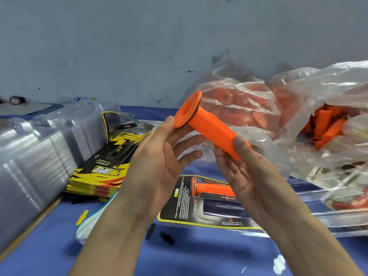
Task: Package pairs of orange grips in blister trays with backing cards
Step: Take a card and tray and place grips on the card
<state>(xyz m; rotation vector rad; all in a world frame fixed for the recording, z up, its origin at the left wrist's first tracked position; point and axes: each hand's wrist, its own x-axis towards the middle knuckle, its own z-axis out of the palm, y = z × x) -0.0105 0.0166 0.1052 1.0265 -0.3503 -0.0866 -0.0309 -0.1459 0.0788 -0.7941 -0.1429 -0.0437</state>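
Observation:
An orange grip (209,125) is held up in the air over the table, flange end up and to the left. My right hand (245,170) grips its lower end between thumb and fingers. My left hand (159,156) touches the flange with its thumb tip, its fingers straight beneath the grip. Below the hands lies a black and yellow backing card in a clear blister tray (201,208), with one orange grip (211,189) seated in it.
Clear plastic bags of orange grips (326,124) fill the right side. A stack of backing cards (103,172) and stacks of clear blister trays (29,166) sit at the left. Small scraps lie on the blue table (199,255). A wall stands behind.

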